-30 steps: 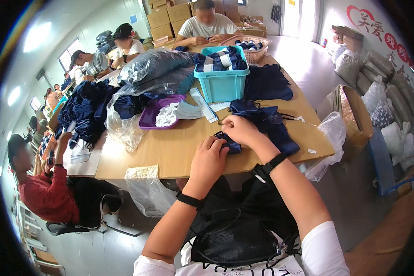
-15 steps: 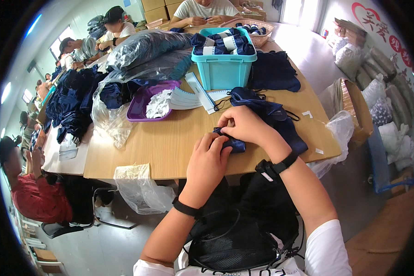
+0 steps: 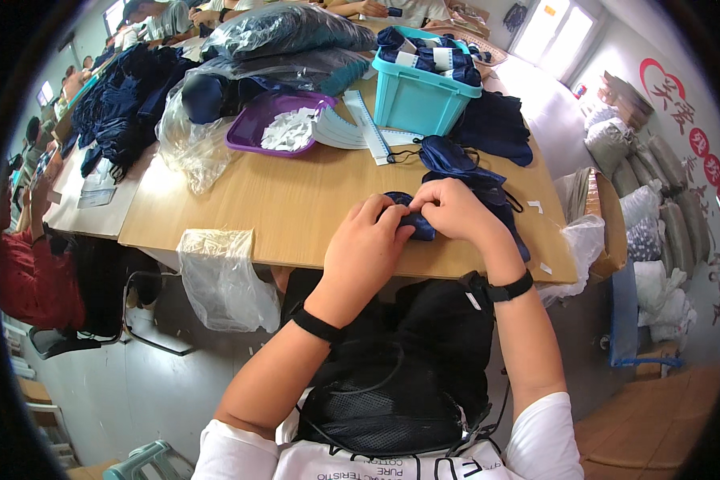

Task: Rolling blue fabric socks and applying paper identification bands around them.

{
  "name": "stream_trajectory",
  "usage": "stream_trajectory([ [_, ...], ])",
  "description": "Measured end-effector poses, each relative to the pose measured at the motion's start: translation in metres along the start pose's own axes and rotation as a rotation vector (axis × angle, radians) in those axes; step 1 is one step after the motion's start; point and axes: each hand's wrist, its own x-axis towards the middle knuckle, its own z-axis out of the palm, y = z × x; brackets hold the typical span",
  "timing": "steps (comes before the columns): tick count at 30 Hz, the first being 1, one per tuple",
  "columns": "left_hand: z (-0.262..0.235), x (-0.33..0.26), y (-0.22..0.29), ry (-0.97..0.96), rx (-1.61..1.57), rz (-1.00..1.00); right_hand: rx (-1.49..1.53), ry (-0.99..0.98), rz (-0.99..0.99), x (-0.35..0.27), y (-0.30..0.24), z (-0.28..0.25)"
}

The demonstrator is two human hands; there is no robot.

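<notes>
A small rolled bundle of dark blue cloth (image 3: 422, 227) lies on the wooden table near its front edge. My left hand (image 3: 370, 244) is closed on its left side, with thumb and fingers bent around it. From the right, my right hand (image 3: 458, 211) pinches at the top of the bundle, its fingertips close to those of my left. The fingers hide part of the cloth. Just beyond my right hand lie dark blue cloth pouches (image 3: 450, 156) with black cords, over more blue cloth reaching toward the table's right edge.
A turquoise bin (image 3: 424, 100) holds several blue rolls with white paper bands. Left of it are printed white strips (image 3: 342, 132) and a purple tray (image 3: 236, 138) of white slips. Plastic-wrapped bundles (image 3: 284, 36) and piled blue cloth (image 3: 132, 96) lie farther left. A plastic bag (image 3: 224, 280) hangs in front.
The view has tilted downward, so the table sits higher in the picture. My right hand has come down closer to my left, and both still hold the blue bundle.
</notes>
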Motion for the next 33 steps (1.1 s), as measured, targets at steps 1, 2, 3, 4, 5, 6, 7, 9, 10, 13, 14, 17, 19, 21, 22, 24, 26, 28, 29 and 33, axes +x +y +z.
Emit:
stream_trajectory([
  [1, 0.002, 0.0, -0.002, 0.01, 0.008, 0.013, 0.04, 0.021, 0.018, -0.003, -0.004, 0.003],
  [2, 0.002, -0.001, -0.003, 0.011, 0.005, 0.009, 0.08, 0.043, 0.036, -0.006, -0.006, 0.007],
  [3, 0.002, -0.001, -0.003, 0.021, 0.004, 0.02, 0.078, 0.038, 0.038, -0.009, -0.008, 0.011],
  [4, 0.002, -0.001, -0.003, 0.031, 0.004, 0.031, 0.117, 0.07, 0.049, -0.012, -0.009, 0.014],
  [5, 0.002, 0.0, -0.004, 0.033, 0.002, 0.028, 0.157, 0.102, 0.06, -0.013, -0.01, 0.016],
  [6, 0.002, 0.0, -0.004, 0.035, 0.008, 0.027, 0.154, 0.101, 0.062, -0.016, -0.009, 0.017],
  [7, 0.001, 0.001, -0.003, 0.037, 0.014, 0.026, 0.123, 0.116, -0.013, -0.017, -0.007, 0.019],
  [9, -0.001, 0.001, -0.002, 0.027, 0.014, 0.022, 0.087, 0.132, -0.089, -0.02, -0.001, 0.024],
  [10, -0.001, 0.002, -0.001, 0.016, 0.017, 0.021, 0.056, 0.201, -0.123, -0.022, 0.003, 0.028],
  [13, 0.001, 0.001, -0.002, 0.024, 0.005, 0.031, 0.034, 0.295, -0.216, -0.024, 0.001, 0.035],
  [14, 0.001, 0.001, -0.002, 0.033, 0.007, 0.033, 0.048, 0.32, -0.266, -0.024, -0.001, 0.036],
  [17, 0.003, 0.003, -0.005, 0.128, -0.024, 0.109, 0.02, 0.334, -0.296, -0.028, -0.001, 0.039],
  [19, 0.004, 0.004, -0.009, 0.054, -0.074, 0.116, 0.014, 0.323, -0.314, -0.029, -0.002, 0.038],
  [21, 0.008, 0.004, -0.01, 0.065, -0.048, 0.121, 0.014, 0.326, -0.316, -0.03, -0.003, 0.037],
  [22, 0.009, 0.004, -0.011, 0.067, -0.026, 0.124, 0.016, 0.331, -0.309, -0.029, -0.003, 0.037],
  [24, 0.009, 0.004, -0.012, 0.071, -0.009, 0.141, 0.037, 0.315, -0.268, -0.024, 0.002, 0.036],
  [26, 0.009, 0.004, -0.013, 0.075, 0.008, 0.154, 0.057, 0.297, -0.227, -0.018, 0.007, 0.031],
  [28, 0.007, 0.003, -0.014, 0.059, -0.012, 0.149, 0.174, 0.069, 0.061, -0.002, 0.009, 0.016],
  [29, 0.007, 0.002, -0.014, 0.065, -0.007, 0.14, 0.166, 0.019, 0.057, 0.006, 0.011, 0.008],
  [33, 0.01, 0.002, -0.016, 0.084, 0.023, 0.137, 0.057, -0.211, 0.256, 0.03, -0.004, -0.012],
])
